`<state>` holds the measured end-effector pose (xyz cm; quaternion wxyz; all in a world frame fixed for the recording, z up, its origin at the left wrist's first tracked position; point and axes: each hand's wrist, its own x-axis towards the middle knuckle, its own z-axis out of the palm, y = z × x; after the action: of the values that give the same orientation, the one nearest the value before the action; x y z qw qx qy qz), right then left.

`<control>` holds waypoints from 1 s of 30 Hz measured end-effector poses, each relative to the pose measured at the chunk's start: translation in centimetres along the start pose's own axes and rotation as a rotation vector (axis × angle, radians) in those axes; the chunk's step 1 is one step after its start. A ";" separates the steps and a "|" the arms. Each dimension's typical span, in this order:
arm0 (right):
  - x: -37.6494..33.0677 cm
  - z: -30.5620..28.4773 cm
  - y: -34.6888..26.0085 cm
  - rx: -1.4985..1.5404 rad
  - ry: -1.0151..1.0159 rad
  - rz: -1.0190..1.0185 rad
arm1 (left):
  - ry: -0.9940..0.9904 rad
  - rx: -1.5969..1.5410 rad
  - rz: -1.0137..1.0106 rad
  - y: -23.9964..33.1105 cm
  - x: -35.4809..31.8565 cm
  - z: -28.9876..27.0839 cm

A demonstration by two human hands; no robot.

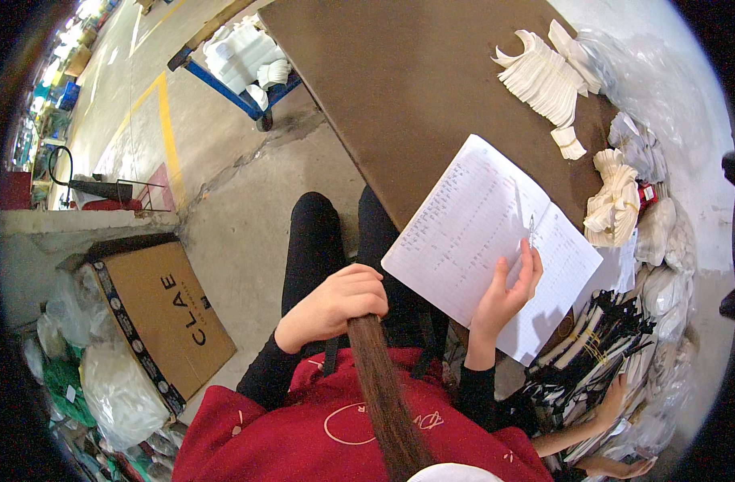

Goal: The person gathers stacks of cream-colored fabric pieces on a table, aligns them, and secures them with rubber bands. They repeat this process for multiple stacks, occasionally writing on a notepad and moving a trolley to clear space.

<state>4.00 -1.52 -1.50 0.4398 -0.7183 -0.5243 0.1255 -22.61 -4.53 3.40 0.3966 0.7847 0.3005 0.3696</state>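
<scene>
An open notebook (464, 241) with ruled, handwritten pages lies tilted at the table's near edge. My right hand (508, 293) rests over its right part, thumb apart from the fingers. From those fingertips a slim pen (532, 222) points up across the page; the grip itself is partly hidden. My left hand (339, 304) is above my lap, fingers curled around the end of a long lock of brown hair (379, 386) that hangs down over my red top.
White curved pieces (544, 76) lie stacked on the brown table (375, 72). Another person's hand (612, 402) reaches over bundled black and white strips (592, 345) at right. A cardboard box (167, 309) and plastic bags stand left. A blue cart (243, 96) holds more white pieces.
</scene>
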 end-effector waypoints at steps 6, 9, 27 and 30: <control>0.0 -0.1 -0.3 -0.041 -0.019 0.025 | 0.132 -0.096 -0.128 -0.7 -1.4 -1.6; 0.0 -0.2 -0.3 -0.023 -0.042 0.040 | 0.275 -0.087 -0.313 -0.9 -2.0 -2.0; 0.0 0.0 -0.2 -0.057 -0.034 0.032 | -0.278 -0.635 0.312 8.0 3.5 3.4; 0.0 0.0 0.1 -0.053 -0.038 0.032 | -0.409 -0.558 0.386 9.5 4.6 5.0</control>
<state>4.04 -1.53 -1.61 0.4083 -0.7356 -0.5241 0.1323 -14.28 -7.80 10.97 0.5697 0.7462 -0.0498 0.3407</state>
